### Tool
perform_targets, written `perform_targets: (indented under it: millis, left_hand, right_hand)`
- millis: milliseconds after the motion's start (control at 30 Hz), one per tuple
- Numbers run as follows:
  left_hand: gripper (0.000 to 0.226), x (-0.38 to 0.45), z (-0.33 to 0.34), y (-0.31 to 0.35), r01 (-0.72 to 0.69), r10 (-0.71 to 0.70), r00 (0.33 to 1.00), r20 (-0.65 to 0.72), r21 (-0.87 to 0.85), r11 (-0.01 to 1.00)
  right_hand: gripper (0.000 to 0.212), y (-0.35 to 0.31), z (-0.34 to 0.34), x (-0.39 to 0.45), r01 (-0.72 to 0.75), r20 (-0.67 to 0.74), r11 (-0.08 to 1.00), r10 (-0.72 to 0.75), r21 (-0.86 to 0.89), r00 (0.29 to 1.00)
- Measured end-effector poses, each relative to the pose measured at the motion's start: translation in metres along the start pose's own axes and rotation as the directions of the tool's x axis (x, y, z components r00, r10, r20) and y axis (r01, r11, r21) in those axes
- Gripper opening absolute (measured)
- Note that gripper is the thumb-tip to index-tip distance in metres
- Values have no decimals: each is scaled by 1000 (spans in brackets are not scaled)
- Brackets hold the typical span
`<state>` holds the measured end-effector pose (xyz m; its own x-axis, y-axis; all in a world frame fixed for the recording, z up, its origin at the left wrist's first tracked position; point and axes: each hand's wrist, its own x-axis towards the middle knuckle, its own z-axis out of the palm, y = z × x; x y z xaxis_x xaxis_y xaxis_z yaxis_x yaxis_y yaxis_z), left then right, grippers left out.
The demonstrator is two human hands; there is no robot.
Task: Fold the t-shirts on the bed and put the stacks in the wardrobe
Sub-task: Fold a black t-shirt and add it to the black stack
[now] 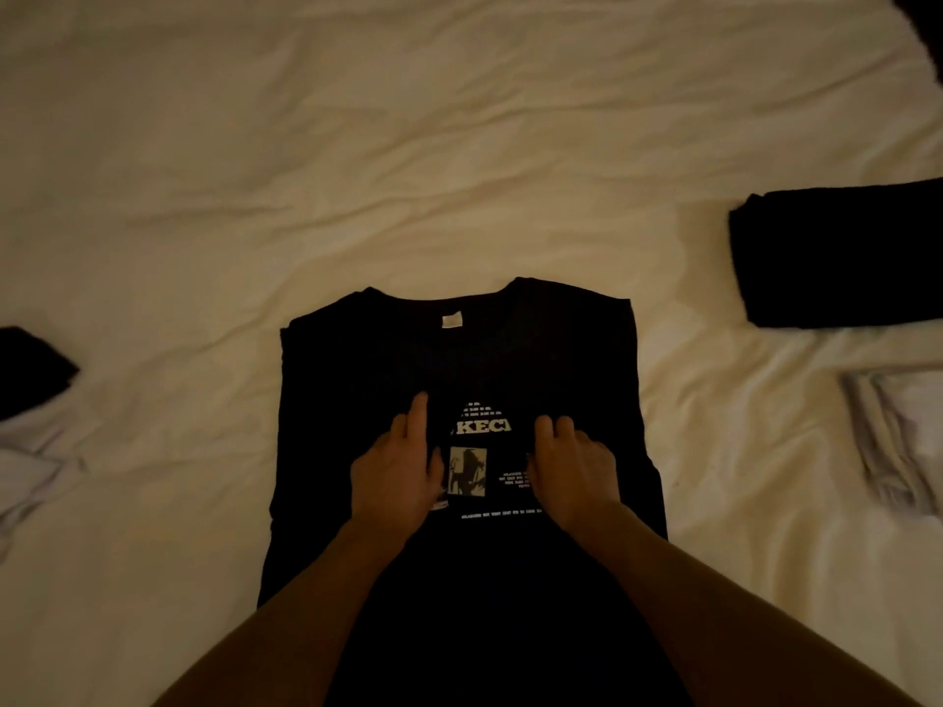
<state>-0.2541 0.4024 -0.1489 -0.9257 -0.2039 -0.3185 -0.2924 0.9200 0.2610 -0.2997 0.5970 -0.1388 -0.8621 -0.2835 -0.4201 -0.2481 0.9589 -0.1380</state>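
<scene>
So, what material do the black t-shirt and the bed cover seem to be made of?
Black t-shirt: probably soft knit cotton, matte; it lies limp and flat, with a printed white graphic.
Bed cover: likely woven cotton or a blend, cream, matte; it shows many soft creases. The dim light leaves both uncertain.

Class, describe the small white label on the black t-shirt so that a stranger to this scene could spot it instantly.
Start from the cream bed sheet and find the black t-shirt lying flat in the middle. Follow it up to the neckline at its far edge. Just left of the collar's middle sits the neck label, a plain white tab, well apart from the white print further down.
</scene>
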Motion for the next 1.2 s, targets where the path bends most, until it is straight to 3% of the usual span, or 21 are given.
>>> perform_targets:
  millis: [167, 400, 500, 567, 633, 700, 800, 833, 900, 1000, 1133, 1200]
  left_hand:
    - [69, 0, 3, 5, -33, 33, 999, 2, 0, 999]
    - [72, 3, -4, 8, -82, 90, 990, 106, -83, 993]
    - [61, 19, -20, -8, -108, 92, 992, -91, -183, 977]
    - [51, 38, -31, -26, -121, 65, 953, -296, -176, 977]
    - [47, 63, -43, -47, -73, 11, 909, -416, -134, 988]
    - [53, 89, -57, -63, 20, -68, 927, -368, -134, 991]
    - [60, 125, -76, -73, 180, -185, 971, -154, -47, 983]
    - [56, 134, -80, -74, 194, -194, 976, -96, -14, 981]
    - [43, 148, -86, -76, 187, -185, 982, 25, -108, 976]
    - [27, 159, -89, -76, 152, -93, 971, 219, -273, 950]
    - [12, 162, -94, -71, 83, -30, 991, 132, -416, 906]
    - [5, 165, -96, -74, 27, -7, 999, 53, -399, 916]
  right_hand:
    - [19, -5, 2, -3, 96, 1, 995, -96, 22, 995]
    - [26, -20, 1, -6, 63, 74, 995, -69, 83, 995]
    - [27, -17, -10, 4, -10, 38, 979, 2, 204, 999]
    - [24, -9, -24, 15, -64, -26, 951, 75, 303, 997]
    - [24, 2, -42, 32, -92, -113, 933, 139, 349, 984]
    - [33, 15, -60, 53, -122, -197, 946, 186, 299, 963]
    - [57, 29, -82, 88, -177, -250, 979, 196, 98, 948]
    - [63, 33, -87, 100, -178, -206, 982, 189, 69, 960]
    - [65, 38, -95, 123, -156, -41, 982, 161, 107, 986]
    - [40, 39, -92, 148, -159, 93, 971, 144, 179, 985]
    - [19, 48, -83, 160, -115, 14, 959, 116, 260, 993]
    - [17, 55, -87, 165, -107, -36, 946, 124, 305, 992]
